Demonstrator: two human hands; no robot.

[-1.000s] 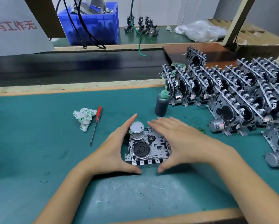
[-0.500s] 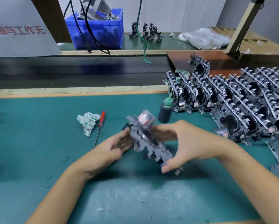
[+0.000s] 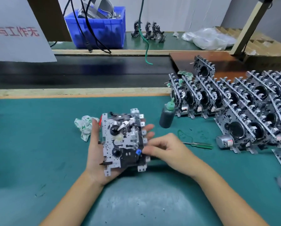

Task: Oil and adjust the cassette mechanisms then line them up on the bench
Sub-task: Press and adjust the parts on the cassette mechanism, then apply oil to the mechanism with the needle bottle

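Green counter (image 3: 38,144), rows of finished mechanisms (image 3: 234,108) at right; cassette mechanism (image 3: 122,142), lifted and flipped since a second ago, resting on flat left hand (image 3: 95,152); right hand (image 3: 167,149) fingers pinching its edge: adjustment under way; oil bottle (image 3: 167,116) nearby

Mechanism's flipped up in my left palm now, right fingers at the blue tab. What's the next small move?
Probably reach the right hand to the oil bottle: the cassette mechanism lies face up in the left hand, its hubs exposed, and the capped bottle stands just beyond.
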